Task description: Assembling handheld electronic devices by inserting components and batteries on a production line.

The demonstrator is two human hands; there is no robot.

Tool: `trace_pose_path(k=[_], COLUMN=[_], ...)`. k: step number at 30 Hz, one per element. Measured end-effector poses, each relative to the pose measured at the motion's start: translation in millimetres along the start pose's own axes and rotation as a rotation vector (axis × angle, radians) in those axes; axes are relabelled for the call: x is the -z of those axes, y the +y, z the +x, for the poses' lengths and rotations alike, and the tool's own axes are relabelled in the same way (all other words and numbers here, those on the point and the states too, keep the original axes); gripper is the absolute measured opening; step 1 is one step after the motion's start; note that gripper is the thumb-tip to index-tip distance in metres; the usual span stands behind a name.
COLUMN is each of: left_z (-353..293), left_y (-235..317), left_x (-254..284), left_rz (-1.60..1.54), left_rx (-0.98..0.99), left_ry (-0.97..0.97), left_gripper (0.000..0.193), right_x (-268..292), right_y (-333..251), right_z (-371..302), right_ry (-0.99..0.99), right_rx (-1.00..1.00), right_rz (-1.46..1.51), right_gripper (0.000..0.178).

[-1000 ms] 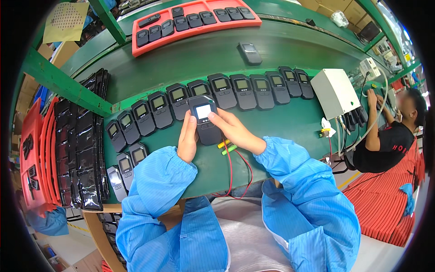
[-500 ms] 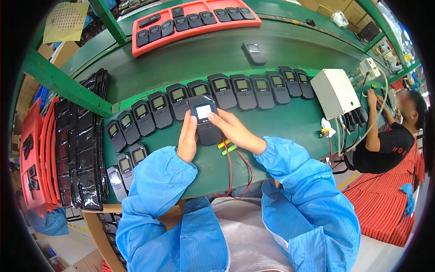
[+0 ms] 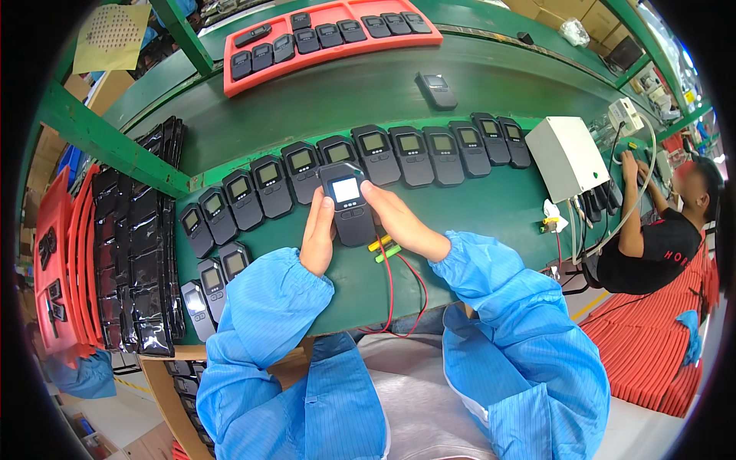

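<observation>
Between my two hands I hold a black handheld device [image 3: 354, 222] whose small screen is lit white, with buttons under it. My left hand [image 3: 318, 234] grips its left side, and my right hand [image 3: 399, 218] presses along its right side, the thumb by the screen's edge. Beyond it a curved row of like black devices [image 3: 377, 153] stands on the green bench [image 3: 475, 222], their screens greyish green. Several more devices [image 3: 212, 284] lie to the left of my left sleeve. Red and black leads with yellow and green clips [image 3: 389, 251] lie just below my right hand.
A single device [image 3: 437, 90] lies on the green belt behind the row. Farther back is a red tray [image 3: 337, 46] of devices. At right stand a white box [image 3: 569, 157] with cables and a co-worker in black [image 3: 652, 245]. Black wrapped packs [image 3: 138, 261] line the left edge.
My right thumb has moved up from the buttons below the screen to the device's upper right edge. The lone device on the belt has shifted slightly right.
</observation>
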State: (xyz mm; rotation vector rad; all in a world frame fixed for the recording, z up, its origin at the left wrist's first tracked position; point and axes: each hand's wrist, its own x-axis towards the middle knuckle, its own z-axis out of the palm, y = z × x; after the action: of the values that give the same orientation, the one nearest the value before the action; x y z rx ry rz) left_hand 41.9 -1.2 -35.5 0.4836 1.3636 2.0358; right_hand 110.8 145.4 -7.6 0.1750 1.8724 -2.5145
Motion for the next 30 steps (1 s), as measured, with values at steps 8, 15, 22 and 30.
trace_pose_path(k=[8,15,22,30], left_z=[0.4,0.6,0.5,1.6], left_y=[0.8,-1.5,-1.1,-2.3], left_x=[-0.6,0.2,-0.1,0.9], left_rz=[0.002,-0.009,-0.024,0.0], left_rx=[-0.015,-0.016,-0.009,-0.053], left_ry=[0.0,0.009,-0.005,-0.013], left_gripper=[0.045,0.044,0.048,0.044], right_x=[2.0,0.9,0.4,2.4], right_y=[6.1,4.4,4.7,8.1], right_z=[2.7,1.3,1.5,2.5], right_ry=[-0.008,-0.007,-0.006,-0.019], right_rx=[0.011,0.007,0.004,0.019], right_rz=[-0.005,-0.01,-0.001,-0.024], right_gripper=[0.044,0.044,0.045,0.045])
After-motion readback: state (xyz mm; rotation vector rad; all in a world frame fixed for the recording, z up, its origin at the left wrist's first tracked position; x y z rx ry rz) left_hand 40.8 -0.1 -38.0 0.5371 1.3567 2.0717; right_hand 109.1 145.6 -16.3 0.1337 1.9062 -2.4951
